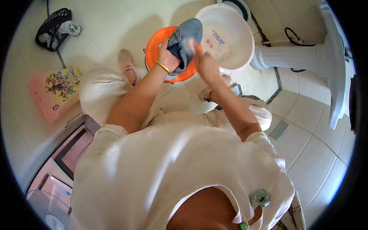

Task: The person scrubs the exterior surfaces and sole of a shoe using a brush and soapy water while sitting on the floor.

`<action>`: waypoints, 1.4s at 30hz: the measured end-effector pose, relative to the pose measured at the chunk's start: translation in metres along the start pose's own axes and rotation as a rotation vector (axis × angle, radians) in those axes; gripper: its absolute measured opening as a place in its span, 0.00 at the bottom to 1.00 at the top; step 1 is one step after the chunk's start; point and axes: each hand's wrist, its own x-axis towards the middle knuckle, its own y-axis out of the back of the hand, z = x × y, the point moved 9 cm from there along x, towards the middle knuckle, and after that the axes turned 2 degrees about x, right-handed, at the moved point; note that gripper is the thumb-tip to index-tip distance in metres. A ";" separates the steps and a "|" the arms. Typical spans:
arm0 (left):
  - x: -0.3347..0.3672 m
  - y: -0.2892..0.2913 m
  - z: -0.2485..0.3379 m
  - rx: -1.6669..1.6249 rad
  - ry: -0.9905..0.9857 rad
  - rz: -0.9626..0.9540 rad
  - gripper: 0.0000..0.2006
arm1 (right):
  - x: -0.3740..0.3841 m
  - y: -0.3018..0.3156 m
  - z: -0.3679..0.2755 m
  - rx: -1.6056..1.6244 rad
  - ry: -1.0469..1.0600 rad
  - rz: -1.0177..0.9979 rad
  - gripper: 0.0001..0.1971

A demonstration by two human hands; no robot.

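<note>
My left hand [168, 58] grips the shoe [190, 30] near the white basin [242, 36], presumably for steadiness; right hand [206, 66] blurred, grip unclear.

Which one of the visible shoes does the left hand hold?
The dark grey shoe. Unlike it, the pale shoe is at the black mesh container, and the pink shoe is on the person's left foot.

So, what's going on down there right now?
The person's left hand grips a dark grey sneaker over a round orange object. The right hand is blurred at the sneaker; whether it holds anything is unclear. A white basin stands to the right, and a black mesh bag lies at upper left.
</note>
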 end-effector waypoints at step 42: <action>-0.002 0.000 0.009 0.239 -0.092 0.032 0.26 | -0.053 0.005 -0.048 0.062 0.100 -0.008 0.22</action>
